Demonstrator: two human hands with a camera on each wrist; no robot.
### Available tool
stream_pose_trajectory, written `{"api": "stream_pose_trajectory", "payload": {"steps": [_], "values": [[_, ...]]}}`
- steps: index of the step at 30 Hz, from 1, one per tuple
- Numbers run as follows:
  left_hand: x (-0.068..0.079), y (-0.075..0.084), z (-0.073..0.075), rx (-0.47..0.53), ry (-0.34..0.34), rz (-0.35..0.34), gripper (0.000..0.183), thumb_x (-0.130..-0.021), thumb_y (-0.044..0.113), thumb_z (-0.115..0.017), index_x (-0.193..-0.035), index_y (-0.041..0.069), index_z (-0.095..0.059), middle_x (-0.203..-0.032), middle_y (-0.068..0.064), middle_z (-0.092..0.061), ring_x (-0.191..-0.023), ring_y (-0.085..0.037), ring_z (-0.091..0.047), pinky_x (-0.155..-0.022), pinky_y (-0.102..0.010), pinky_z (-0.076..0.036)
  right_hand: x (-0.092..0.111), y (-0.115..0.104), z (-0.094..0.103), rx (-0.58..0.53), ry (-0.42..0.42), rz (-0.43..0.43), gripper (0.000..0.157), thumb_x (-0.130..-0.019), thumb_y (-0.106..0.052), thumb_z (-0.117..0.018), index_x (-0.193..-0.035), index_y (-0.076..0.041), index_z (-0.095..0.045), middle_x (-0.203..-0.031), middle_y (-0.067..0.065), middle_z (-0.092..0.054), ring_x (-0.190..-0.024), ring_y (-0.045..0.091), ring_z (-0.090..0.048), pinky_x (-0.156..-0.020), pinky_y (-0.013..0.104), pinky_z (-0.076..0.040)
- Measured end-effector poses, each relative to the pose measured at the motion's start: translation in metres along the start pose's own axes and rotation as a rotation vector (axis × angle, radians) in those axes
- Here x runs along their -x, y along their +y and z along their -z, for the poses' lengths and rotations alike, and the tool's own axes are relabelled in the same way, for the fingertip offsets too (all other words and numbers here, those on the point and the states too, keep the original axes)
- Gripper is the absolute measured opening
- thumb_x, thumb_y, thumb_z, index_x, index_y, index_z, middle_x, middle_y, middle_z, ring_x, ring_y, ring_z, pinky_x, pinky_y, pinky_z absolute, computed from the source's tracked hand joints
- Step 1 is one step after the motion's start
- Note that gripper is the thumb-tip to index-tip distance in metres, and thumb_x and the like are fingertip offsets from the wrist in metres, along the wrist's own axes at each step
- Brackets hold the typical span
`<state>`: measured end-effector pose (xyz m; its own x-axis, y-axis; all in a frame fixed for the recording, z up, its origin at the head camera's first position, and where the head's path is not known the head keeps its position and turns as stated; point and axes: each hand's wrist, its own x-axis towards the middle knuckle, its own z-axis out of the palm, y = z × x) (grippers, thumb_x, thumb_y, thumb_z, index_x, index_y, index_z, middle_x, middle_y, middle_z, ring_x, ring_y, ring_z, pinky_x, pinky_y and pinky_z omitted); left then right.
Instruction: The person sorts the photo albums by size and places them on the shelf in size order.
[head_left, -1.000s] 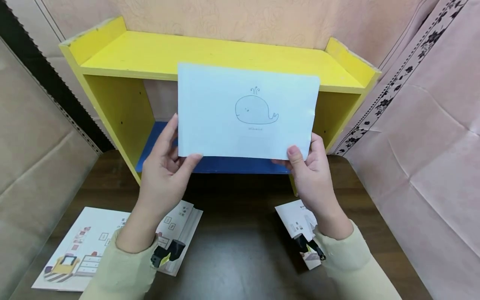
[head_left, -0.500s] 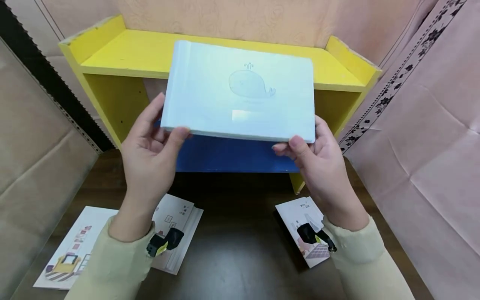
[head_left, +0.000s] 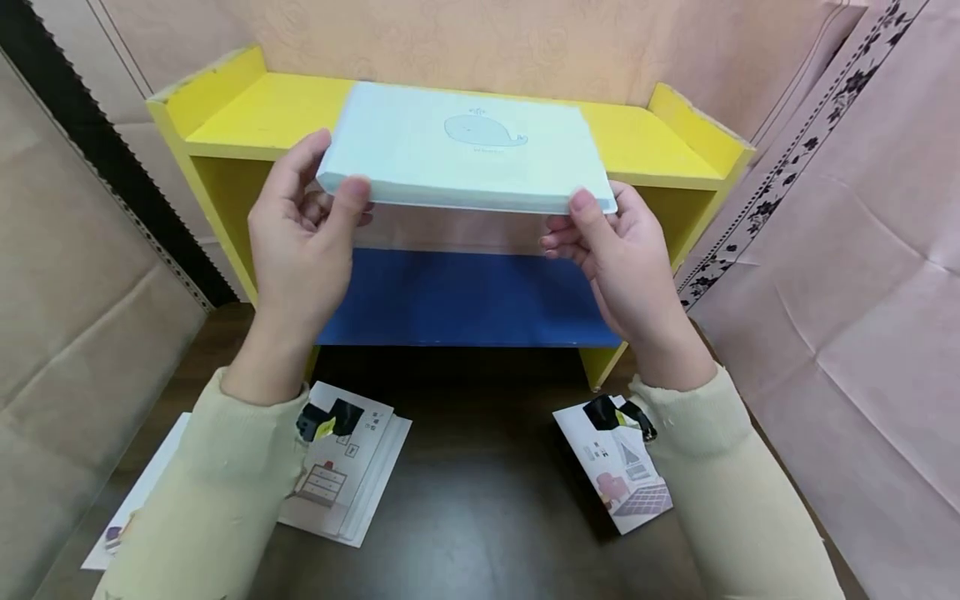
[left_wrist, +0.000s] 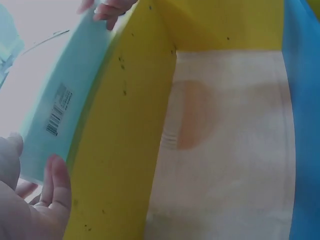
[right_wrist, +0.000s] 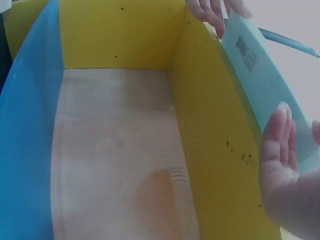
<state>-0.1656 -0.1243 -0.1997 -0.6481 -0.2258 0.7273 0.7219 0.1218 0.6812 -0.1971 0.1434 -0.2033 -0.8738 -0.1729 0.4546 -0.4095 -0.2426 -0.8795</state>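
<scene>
gripping a pale-blue book (head_left: 457, 167) by its near corners, left hand (head_left: 303, 242) and right hand (head_left: 626, 262) apparently shelve it, a level lowering onto the yellow shelf (head_left: 277, 117) likely next

A free lane runs up the middle of the desk (head_left: 465, 492) between the overlapping booklets (head_left: 322, 500) toward its left edge and the printed booklet (head_left: 618, 467) toward its right. Above the blue board (head_left: 472, 300), there is room between yellow side panels (head_left: 225, 200); the whale pad (head_left: 412, 142) obstructs the top board (head_left: 300, 96).
</scene>
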Motion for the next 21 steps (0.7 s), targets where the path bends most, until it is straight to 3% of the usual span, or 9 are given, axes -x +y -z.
{"api": "stream_pose_trajectory", "payload": {"steps": [3,7,14,18,21], "values": [[-0.009,-0.01,0.003,-0.128,-0.009,-0.02,0.04,-0.093,0.018,-0.067,-0.13,0.006,-0.057,-0.111,-0.011,-0.062,-0.074,-0.02,-0.059,-0.068,-0.021,-0.048,-0.006,0.0,-0.003,0.044,0.037,0.002,0.037,-0.096,-0.026,-0.06,-0.119,-0.001,-0.045,-0.093,0.022,-0.061,-0.077,0.028,-0.061,-0.077,0.036,-0.056],[-0.021,-0.022,0.005,-0.291,-0.026,0.011,0.042,-0.094,0.025,-0.066,-0.132,0.011,-0.057,-0.105,-0.007,-0.063,-0.071,-0.016,-0.056,-0.063,-0.022,-0.042,-0.014,0.001,-0.006,0.142,0.096,0.007,0.039,-0.094,-0.032,-0.063,-0.114,-0.002,-0.047,-0.091,0.021,-0.063,-0.073,0.029,-0.062,-0.071,0.036,-0.057],[-0.03,-0.034,0.004,-0.38,-0.037,0.075,0.048,-0.094,0.035,-0.064,-0.136,0.015,-0.055,-0.117,-0.001,-0.061,-0.071,-0.015,-0.054,-0.064,-0.022,-0.043,-0.025,0.002,-0.006,0.345,0.207,0.045,0.038,-0.09,-0.035,-0.069,-0.1,-0.004,-0.049,-0.081,0.019,-0.067,-0.06,0.029,-0.063,-0.057,0.03,-0.056],[-0.033,-0.036,0.002,-0.48,-0.022,0.044,0.048,-0.093,0.043,-0.062,-0.134,0.018,-0.057,-0.123,0.002,-0.057,-0.076,-0.012,-0.051,-0.07,-0.019,-0.043,-0.028,-0.001,-0.005,0.523,0.262,0.09,0.036,-0.09,-0.037,-0.068,-0.091,-0.005,-0.051,-0.075,0.016,-0.068,-0.058,0.027,-0.066,-0.054,0.027,-0.055],[-0.035,-0.037,0.0,-0.561,-0.004,0.015,0.05,-0.092,0.048,-0.06,-0.134,0.019,-0.058,-0.117,-0.002,-0.057,-0.078,-0.01,-0.049,-0.071,-0.018,-0.043,-0.032,0.001,-0.003,0.581,0.296,0.115,0.038,-0.089,-0.04,-0.069,-0.086,-0.006,-0.052,-0.071,0.013,-0.068,-0.057,0.024,-0.066,-0.054,0.028,-0.055]]}}
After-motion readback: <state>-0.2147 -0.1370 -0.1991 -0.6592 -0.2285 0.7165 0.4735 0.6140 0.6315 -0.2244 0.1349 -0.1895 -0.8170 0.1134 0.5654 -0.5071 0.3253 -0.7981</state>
